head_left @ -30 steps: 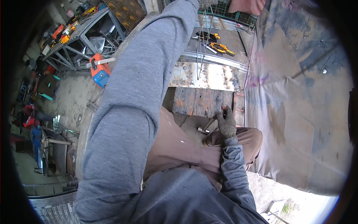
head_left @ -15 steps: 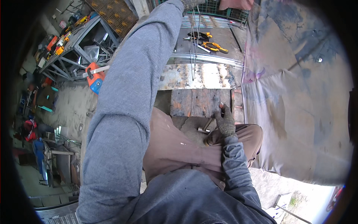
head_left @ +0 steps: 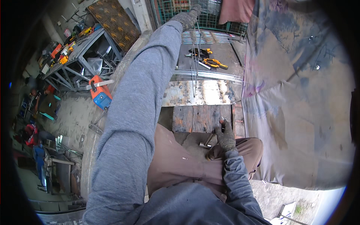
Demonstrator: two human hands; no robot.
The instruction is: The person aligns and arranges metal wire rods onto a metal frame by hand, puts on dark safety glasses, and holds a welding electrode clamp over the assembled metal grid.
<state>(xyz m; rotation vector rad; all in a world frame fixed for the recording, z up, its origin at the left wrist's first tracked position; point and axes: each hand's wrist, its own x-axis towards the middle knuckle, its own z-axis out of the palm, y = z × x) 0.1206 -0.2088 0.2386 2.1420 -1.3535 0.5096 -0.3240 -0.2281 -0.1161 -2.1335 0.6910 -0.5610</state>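
Note:
My left hand (head_left: 186,18), in a dark knitted glove, is stretched far forward at the top of the view. It is closed on the upper end of a thin metal rod frame (head_left: 194,56). The frame's narrow lower end rests on a scorched metal plate (head_left: 176,92). My right hand (head_left: 226,139), also gloved, is closed at the right front edge of a worn wooden board (head_left: 200,118). A hammer (head_left: 205,145) hangs below that edge, its handle running up into my right fingers, which partly hide it.
Yellow-and-black pliers (head_left: 215,63) lie beyond the plate, between bundles of thin metal rods (head_left: 213,75). A stained cloth sheet (head_left: 296,112) hangs along the right. An orange-and-blue machine (head_left: 101,95) stands left, near a tool-covered metal rack (head_left: 80,54).
The view has tilted, so the bench and both hands sit lower in the picture. My left hand now shows whole. Both hands keep their holds.

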